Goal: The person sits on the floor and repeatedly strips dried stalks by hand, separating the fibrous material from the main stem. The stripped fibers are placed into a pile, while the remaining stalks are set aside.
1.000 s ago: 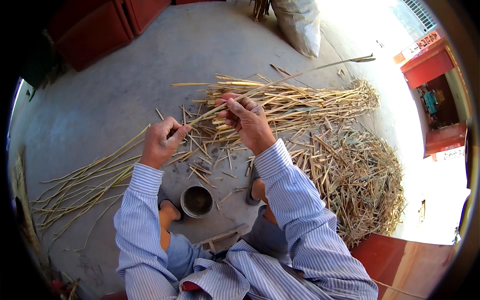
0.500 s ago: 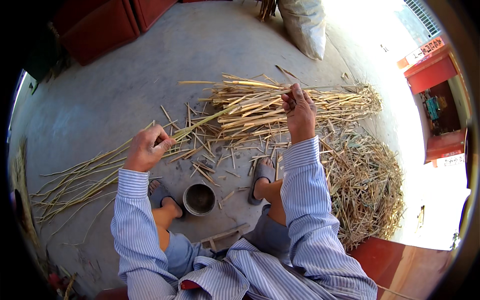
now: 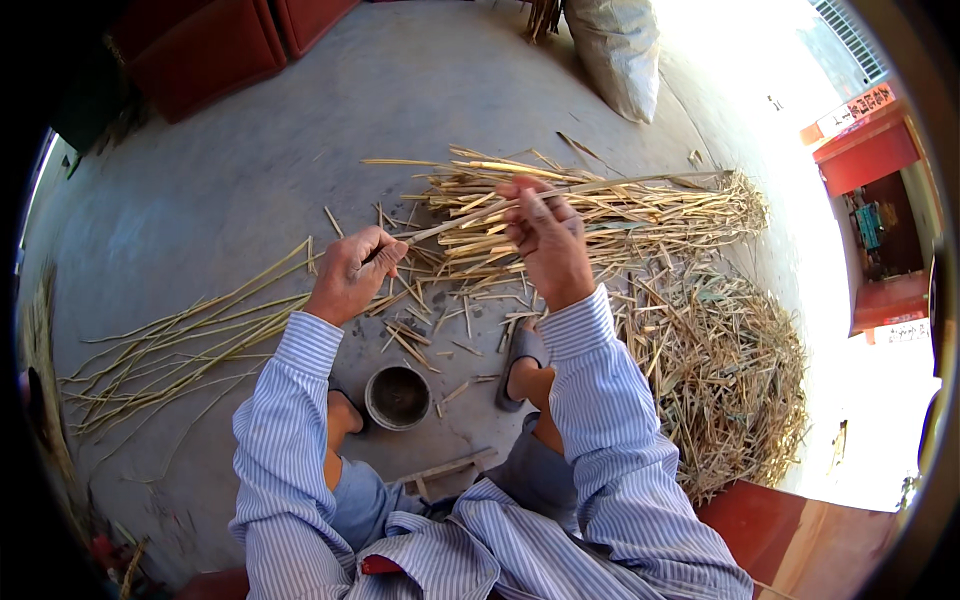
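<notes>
My left hand [image 3: 352, 275] is closed around the end of a long pale stalk [image 3: 428, 233], left of the straw bundle. The stalk runs rightward through my right hand [image 3: 550, 245], whose fingers are curled at it and slightly blurred. Its far part passes above a loose bundle of dry yellow straw stalks [image 3: 600, 215] on the floor. Left of my left hand lie several thin greenish-yellow stems [image 3: 215, 340], spread out like a fan. Short cut pieces of straw [image 3: 410, 345] are scattered below the hands.
A small round grey pot [image 3: 398, 397] stands between my feet. A big heap of straw scraps [image 3: 735, 380] lies on the right. Farther off are a pale filled sack [image 3: 620, 60] and red seats [image 3: 215, 55]. A low wooden frame [image 3: 447, 467] is near my knees.
My left hand has moved right, away from the greenish stems, which now lie on the floor. My right hand has moved left and slightly down along the stalk, closer to the left hand.
</notes>
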`<state>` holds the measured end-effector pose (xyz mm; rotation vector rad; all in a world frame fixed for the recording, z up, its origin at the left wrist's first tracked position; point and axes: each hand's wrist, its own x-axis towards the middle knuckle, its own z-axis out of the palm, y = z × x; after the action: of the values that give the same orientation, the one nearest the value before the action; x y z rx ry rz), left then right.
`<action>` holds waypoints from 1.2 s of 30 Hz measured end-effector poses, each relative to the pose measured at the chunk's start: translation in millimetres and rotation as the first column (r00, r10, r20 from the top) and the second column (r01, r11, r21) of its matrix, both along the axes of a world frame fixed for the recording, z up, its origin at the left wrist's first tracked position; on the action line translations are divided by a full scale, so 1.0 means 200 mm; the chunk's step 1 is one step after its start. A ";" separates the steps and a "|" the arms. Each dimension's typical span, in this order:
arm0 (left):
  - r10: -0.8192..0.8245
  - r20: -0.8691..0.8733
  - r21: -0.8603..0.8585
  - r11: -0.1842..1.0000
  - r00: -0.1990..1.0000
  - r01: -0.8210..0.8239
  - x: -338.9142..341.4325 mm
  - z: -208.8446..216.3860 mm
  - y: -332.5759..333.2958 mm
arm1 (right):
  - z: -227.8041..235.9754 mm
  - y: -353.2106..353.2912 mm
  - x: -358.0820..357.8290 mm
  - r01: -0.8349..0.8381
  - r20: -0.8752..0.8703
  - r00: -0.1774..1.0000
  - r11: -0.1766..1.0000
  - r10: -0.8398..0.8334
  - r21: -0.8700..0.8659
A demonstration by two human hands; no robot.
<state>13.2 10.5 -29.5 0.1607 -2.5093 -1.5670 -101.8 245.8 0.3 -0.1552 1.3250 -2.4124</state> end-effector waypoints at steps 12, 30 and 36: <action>0.023 -0.372 -0.450 0.870 0.928 -0.202 0.01 0.09 0.05 | 0.00 -0.12 0.08 0.159 -0.029 0.987 0.981 -0.156 0.112; 0.074 -0.141 -0.280 0.954 0.987 -0.111 0.10 0.05 -0.09 | -0.02 0.08 -0.05 0.201 -0.003 0.979 0.978 -0.201 0.052; -0.048 -0.509 -0.531 0.804 0.860 -0.269 0.11 0.11 -0.03 | -0.02 0.09 -0.08 0.290 0.061 0.954 0.953 -0.295 0.087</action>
<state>35.8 5.5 -6.9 -0.1638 -2.3511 -0.5983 -117.3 263.3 -4.2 0.1614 1.4953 -2.5718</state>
